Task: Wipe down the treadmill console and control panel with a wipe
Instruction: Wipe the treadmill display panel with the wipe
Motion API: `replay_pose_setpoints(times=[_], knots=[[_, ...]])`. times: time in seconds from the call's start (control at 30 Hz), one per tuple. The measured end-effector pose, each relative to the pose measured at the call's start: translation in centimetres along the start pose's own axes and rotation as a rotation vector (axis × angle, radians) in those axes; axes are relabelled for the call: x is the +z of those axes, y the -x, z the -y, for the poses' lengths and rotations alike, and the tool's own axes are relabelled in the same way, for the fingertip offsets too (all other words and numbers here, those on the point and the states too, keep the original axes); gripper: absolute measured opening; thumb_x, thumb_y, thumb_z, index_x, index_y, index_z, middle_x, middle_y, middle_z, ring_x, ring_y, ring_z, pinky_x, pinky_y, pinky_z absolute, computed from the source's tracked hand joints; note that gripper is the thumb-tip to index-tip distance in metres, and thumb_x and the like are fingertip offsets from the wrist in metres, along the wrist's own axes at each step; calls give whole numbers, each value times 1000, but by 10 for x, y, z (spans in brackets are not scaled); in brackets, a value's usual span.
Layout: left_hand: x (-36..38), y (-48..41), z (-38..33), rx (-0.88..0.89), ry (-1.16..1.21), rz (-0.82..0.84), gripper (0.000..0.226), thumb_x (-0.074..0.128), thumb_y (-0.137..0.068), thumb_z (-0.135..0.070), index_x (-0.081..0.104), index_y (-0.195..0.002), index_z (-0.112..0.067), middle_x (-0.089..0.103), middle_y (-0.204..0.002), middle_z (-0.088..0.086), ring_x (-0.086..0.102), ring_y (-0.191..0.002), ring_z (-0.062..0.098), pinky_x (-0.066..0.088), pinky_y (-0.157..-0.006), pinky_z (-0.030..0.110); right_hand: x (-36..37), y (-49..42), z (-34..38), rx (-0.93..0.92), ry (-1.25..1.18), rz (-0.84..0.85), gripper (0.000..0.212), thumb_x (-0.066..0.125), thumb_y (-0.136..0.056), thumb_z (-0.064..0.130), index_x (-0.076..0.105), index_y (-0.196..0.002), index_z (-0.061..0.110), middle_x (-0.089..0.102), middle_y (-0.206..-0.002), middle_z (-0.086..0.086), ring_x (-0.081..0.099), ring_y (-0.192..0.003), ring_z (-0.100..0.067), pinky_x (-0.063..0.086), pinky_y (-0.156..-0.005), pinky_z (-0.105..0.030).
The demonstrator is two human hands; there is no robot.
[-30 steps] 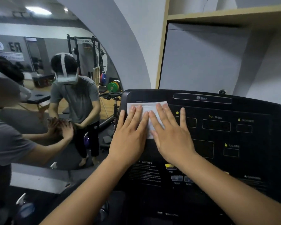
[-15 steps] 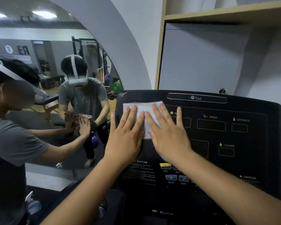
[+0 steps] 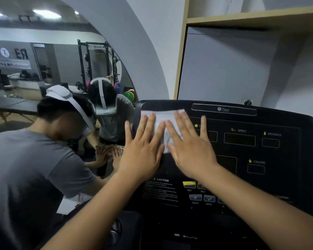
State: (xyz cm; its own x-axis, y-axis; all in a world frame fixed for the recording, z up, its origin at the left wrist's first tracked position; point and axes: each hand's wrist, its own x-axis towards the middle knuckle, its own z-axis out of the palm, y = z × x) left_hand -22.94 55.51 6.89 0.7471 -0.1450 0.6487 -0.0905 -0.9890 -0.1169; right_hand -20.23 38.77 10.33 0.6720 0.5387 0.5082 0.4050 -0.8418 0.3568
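The black treadmill console [image 3: 242, 156] fills the right half of the view, with SPEED, DISTANCE and CALORIE windows and small buttons low in the middle. A white wipe [image 3: 163, 117] lies flat on its upper left corner. My left hand [image 3: 143, 150] presses flat on the wipe's left part, its thumb hanging past the console's left edge. My right hand [image 3: 190, 147] presses flat on the right part, fingers spread. Both palms hide the wipe's lower half.
A large arched mirror [image 3: 61, 87] to the left reflects a person in a grey shirt and headset, a squat rack and coloured weight plates. A wooden shelf frame [image 3: 181, 56] and a grey wall stand behind the console.
Both hands have slid the wipe left and a little up, into the console's upper left corner. The view has swung, so the mirror reflection looks nearer.
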Motion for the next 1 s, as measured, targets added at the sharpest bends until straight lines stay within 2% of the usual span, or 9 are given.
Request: replay_pose_setpoints(times=[0.1,0.17,0.27,0.4,0.5,0.63,0.8,0.9,1.0], knots=[[13,36,-12,14,23,2,61,22,-100,-44,15,-155,-19,3,-163,15,-2,-150,31,7,-114,66,16,32,5,-41,9,26,66,21,-95,48,16,-153,18,2,-162,-11,-6,-149,-25,4,-112,-67],[11,24,-9,24,12,-4,62,21,-100,-45,12,-156,-19,3,-163,15,-2,-150,32,6,-114,67,15,23,-2,-39,50,32,67,19,-96,51,11,-154,18,-2,-162,-9,-9,-149,-23,0,-111,-68],[-4,-24,0,49,-23,-11,64,16,-99,-48,5,-156,-21,-1,-163,15,-4,-150,32,2,-113,69,-3,-12,-17,27,101,3,66,12,-99,52,-8,-153,19,-16,-160,-7,-19,-146,-21,-7,-110,-67],[-15,-60,2,37,-44,-18,63,13,-99,-46,5,-156,-20,1,-163,15,-3,-150,32,-2,-112,69,-20,-33,-26,119,92,19,66,11,-99,52,-12,-152,19,-18,-160,-8,-20,-146,-23,-6,-111,-67],[-4,-29,-16,62,-5,-2,66,14,-97,-45,1,-156,-19,-5,-162,17,-8,-149,33,1,-112,68,-7,-2,-19,80,60,10,66,16,-100,48,-4,-153,15,-14,-160,-10,-20,-146,-25,-4,-112,-66],[12,12,-33,91,23,-7,65,29,-97,-41,14,-155,-17,6,-162,19,2,-149,35,7,-113,68,12,41,-16,20,55,40,68,23,-95,48,18,-153,12,5,-161,-13,-1,-149,-27,5,-111,-69],[-5,-42,-21,91,-35,-34,62,21,-99,-43,10,-155,-20,5,-162,17,2,-150,33,-1,-112,69,-10,-4,-32,68,122,38,67,10,-99,49,-8,-152,12,-15,-160,-10,-17,-147,-23,-5,-111,-67],[-14,-66,-15,44,-44,-19,62,14,-98,-43,6,-156,-21,2,-163,15,-2,-150,30,-4,-111,70,-22,-26,-34,110,112,26,66,9,-99,46,-10,-152,12,-16,-161,-9,-17,-147,-23,-4,-112,-66],[-11,-44,-16,43,-25,-5,63,11,-98,-46,1,-156,-22,-4,-163,14,-7,-150,29,-4,-112,68,-16,-10,-25,75,76,38,66,14,-100,46,-12,-151,12,-19,-159,-11,-21,-146,-25,-5,-112,-65]])
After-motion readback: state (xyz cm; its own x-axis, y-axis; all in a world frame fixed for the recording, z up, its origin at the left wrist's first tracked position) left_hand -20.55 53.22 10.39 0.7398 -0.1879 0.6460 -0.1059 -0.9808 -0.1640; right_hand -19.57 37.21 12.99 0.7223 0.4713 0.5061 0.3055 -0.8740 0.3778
